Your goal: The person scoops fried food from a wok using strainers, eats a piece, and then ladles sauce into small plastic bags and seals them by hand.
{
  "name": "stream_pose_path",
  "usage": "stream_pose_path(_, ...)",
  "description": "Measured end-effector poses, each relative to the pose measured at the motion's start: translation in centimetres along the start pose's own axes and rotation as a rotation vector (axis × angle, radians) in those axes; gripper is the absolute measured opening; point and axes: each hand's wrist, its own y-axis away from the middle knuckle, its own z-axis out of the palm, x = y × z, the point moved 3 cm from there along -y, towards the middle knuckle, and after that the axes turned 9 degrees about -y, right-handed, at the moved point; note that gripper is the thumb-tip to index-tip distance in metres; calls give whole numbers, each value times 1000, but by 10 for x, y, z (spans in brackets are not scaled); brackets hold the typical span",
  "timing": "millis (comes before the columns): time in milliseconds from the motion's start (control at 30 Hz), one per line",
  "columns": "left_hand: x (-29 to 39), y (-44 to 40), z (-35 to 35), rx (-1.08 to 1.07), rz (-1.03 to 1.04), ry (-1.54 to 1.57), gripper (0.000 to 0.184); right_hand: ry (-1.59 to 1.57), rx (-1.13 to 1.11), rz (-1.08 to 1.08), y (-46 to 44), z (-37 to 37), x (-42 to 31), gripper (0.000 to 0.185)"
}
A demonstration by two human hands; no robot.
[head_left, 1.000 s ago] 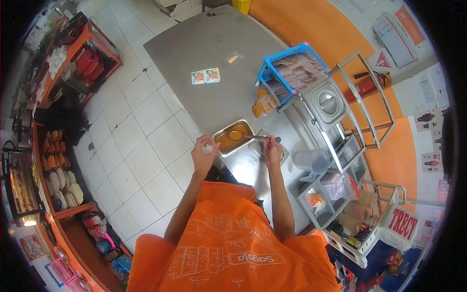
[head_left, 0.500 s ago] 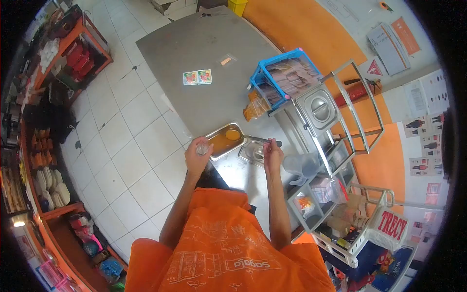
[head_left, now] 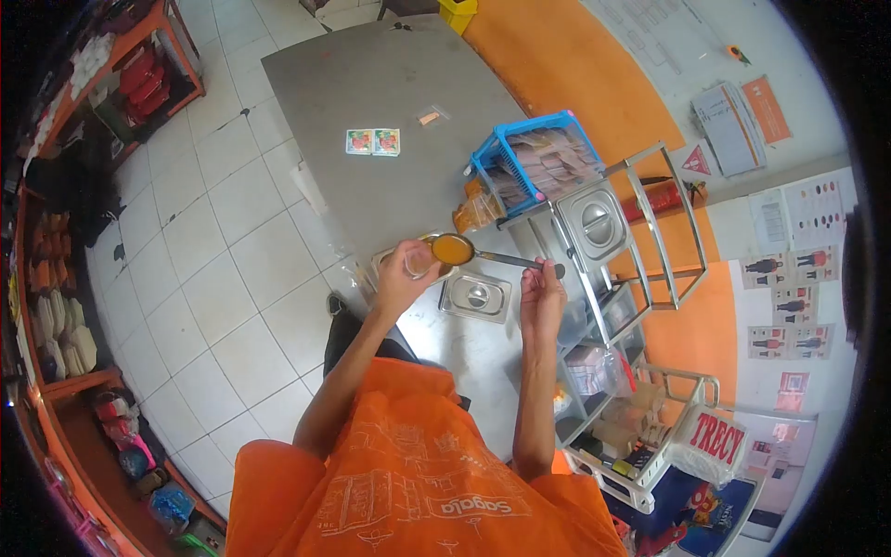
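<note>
My left hand (head_left: pixel 406 277) is wrapped round a small clear cup (head_left: pixel 420 260) above the near part of a steel pan (head_left: pixel 379 263). Right beside the cup is the round bowl of a ladle (head_left: pixel 452 249), filled with orange-brown liquid. The ladle's dark handle is pinched in my right hand (head_left: pixel 542 290). Both hands and the ladle bowl hide most of the pan. Between my hands, a steel lid (head_left: pixel 476 297) with a knob lies flat on the metal table (head_left: pixel 371 200).
A blue basket (head_left: pixel 548 158) of packets, an orange-filled bag (head_left: pixel 476 212) and a lidded steel container (head_left: pixel 595 223) stand beyond my right hand. Two colourful packets (head_left: pixel 373 142) lie farther off. A white basket (head_left: pixel 640 492) is at the lower right.
The ladle bowl has risen out of the pan, full of liquid, and is now beside the cup. My left hand has moved right, over the pan. The view has shifted.
</note>
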Motion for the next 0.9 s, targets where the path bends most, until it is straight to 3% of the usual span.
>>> stream_pose_path(900,37,-19,5,-57,-8,99,44,107,-67,-231,21,29,-28,25)
